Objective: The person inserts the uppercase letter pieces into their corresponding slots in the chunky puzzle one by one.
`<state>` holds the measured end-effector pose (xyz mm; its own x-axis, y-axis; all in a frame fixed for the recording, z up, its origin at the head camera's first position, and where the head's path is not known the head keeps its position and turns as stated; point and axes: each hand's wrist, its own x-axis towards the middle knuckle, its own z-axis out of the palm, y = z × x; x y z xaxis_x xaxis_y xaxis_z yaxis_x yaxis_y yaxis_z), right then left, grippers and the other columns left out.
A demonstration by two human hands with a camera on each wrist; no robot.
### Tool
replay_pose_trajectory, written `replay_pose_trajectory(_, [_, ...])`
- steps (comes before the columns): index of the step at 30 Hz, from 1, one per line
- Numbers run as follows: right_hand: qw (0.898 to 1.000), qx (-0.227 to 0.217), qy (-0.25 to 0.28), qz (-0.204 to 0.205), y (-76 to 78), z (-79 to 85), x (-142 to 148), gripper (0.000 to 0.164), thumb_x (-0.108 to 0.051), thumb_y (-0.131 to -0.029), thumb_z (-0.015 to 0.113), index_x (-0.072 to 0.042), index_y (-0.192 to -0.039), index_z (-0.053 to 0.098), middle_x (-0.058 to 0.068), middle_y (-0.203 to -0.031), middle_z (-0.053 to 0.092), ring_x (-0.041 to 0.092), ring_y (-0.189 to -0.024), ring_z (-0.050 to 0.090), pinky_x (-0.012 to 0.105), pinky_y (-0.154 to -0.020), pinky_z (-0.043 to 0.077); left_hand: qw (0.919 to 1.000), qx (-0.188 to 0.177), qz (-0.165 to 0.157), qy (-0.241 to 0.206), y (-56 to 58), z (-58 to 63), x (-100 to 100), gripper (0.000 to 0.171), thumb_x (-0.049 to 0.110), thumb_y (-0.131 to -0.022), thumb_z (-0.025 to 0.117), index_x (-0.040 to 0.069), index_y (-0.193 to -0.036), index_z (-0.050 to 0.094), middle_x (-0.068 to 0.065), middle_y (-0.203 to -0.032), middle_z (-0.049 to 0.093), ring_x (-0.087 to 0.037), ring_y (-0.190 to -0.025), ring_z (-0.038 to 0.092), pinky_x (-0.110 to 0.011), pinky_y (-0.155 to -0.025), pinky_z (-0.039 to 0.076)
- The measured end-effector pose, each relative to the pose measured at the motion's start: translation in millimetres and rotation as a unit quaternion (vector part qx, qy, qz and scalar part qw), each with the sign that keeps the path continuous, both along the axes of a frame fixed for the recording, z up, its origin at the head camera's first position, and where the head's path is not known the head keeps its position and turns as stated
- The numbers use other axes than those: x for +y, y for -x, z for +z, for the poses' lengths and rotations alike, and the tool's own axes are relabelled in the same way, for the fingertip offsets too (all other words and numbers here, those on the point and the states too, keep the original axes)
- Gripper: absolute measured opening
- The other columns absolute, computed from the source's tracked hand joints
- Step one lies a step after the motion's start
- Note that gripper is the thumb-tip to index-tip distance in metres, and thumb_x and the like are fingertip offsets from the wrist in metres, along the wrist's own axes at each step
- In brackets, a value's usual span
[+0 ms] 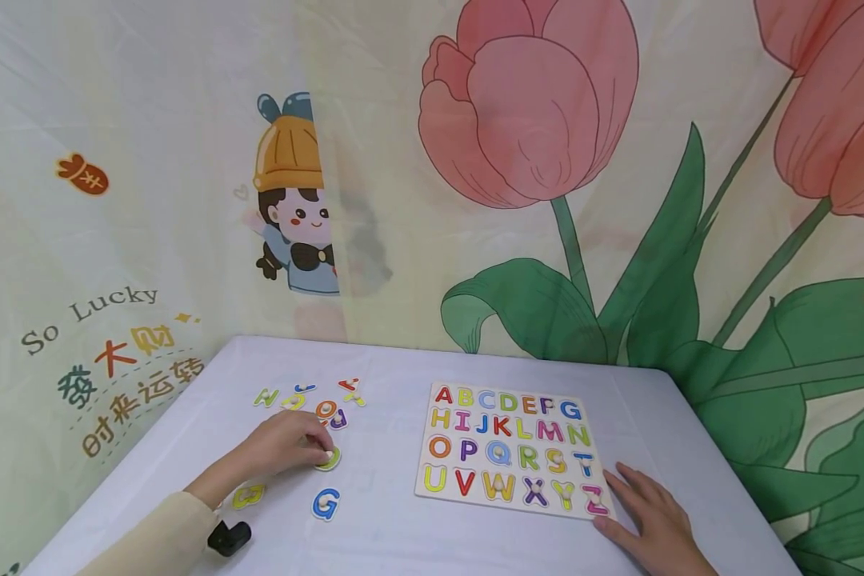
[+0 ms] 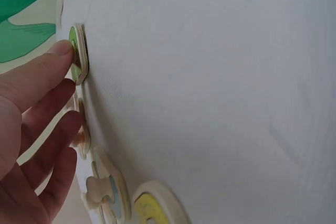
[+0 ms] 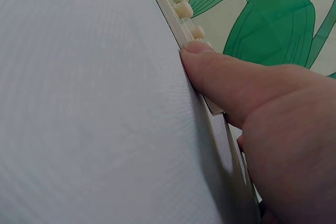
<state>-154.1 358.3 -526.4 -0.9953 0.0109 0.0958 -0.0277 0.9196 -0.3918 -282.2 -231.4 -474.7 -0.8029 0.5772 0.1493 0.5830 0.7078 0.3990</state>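
Note:
My left hand (image 1: 288, 442) pinches a green letter piece (image 1: 331, 462) between thumb and fingertips, low over the white table. In the left wrist view, the thumb lies against that green piece (image 2: 80, 56), while the other fingers are bent loosely. A blue letter G piece (image 1: 326, 504) lies just nearer than the hand. At the right, my right hand (image 1: 651, 516) rests at the near right corner of a wooden alphabet board (image 1: 448, 494). Its thumb (image 3: 202, 64) touches the board's edge in the right wrist view, and its fingers lie spread along the right side.
Beyond the left hand lie several loose letters, among them a green N (image 1: 266, 397), an orange O (image 1: 326, 410) and a purple piece (image 1: 338, 418). A yellow piece (image 1: 248, 496) lies by the left wrist, near a black object (image 1: 229, 538). Several board letters carry knobs.

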Motion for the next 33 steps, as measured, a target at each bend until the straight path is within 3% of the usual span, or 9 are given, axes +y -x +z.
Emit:
replay_pose_trajectory(5, [1.0, 0.001, -0.006, 0.0, 0.2, 1.7, -1, 0.092, -0.069, -0.087, 0.074, -0.009, -0.155, 0.055, 0.021, -0.163, 0.04, 0.051, -0.143, 0.031, 0.088, -0.104, 0.025, 0.9998, -0.004, 0.019, 0.006, -1.9, 0.5, 3, 0.011, 0.032, -0.089, 0.088, 0.037, -0.09, 0.078, 0.027, -0.09, 0.066, 0.002, -0.086, 0.058, -0.03, -0.08, 0.051])
replay_pose_trajectory(11, [1.0, 0.003, -0.007, 0.0, 0.0, 1.6, -1, 0.092, -0.068, -0.087, 0.075, -0.009, -0.154, 0.055, 0.021, -0.162, 0.041, 0.051, -0.143, 0.032, 0.088, -0.104, 0.026, 0.9992, -0.021, 0.033, -0.008, -0.6, 1.5, -1, 0.02, 0.034, -0.087, 0.089, 0.032, -0.106, 0.08, 0.025, -0.096, 0.07, -0.001, -0.09, 0.062, -0.029, -0.083, 0.055])
replay_pose_trajectory(15, [1.0, 0.011, -0.006, 0.003, -0.3, 0.2, 0, 0.091, -0.067, -0.087, 0.075, -0.008, -0.154, 0.056, 0.021, -0.162, 0.041, 0.051, -0.142, 0.033, 0.088, -0.103, 0.027, 0.9991, -0.028, 0.023, -0.021, 0.3, 3.2, -4, 0.021, 0.033, -0.087, 0.09, 0.032, -0.106, 0.08, 0.023, -0.1, 0.072, -0.003, -0.092, 0.063, -0.03, -0.083, 0.055])
replay_pose_trajectory(22, [1.0, 0.006, -0.004, 0.001, -0.7, -0.4, 1, 0.091, -0.067, -0.087, 0.076, -0.008, -0.154, 0.055, 0.022, -0.162, 0.041, 0.051, -0.142, 0.032, 0.088, -0.103, 0.027, 0.9988, -0.036, -0.026, -0.022, 4.6, -2.0, -6, 0.016, 0.028, -0.09, 0.087, 0.036, -0.102, 0.081, 0.023, -0.099, 0.07, -0.001, -0.091, 0.061, -0.028, -0.084, 0.053])
replay_pose_trajectory(33, [1.0, 0.005, 0.0, 0.002, -0.4, -0.7, 0, 0.091, -0.067, -0.087, 0.076, -0.008, -0.154, 0.055, 0.022, -0.162, 0.041, 0.051, -0.143, 0.031, 0.088, -0.103, 0.025, 0.9997, -0.013, -0.019, -0.009, 9.7, -8.3, -1, 0.015, 0.028, -0.09, 0.087, 0.04, -0.097, 0.079, 0.027, -0.096, 0.068, 0.001, -0.089, 0.061, -0.028, -0.082, 0.053])
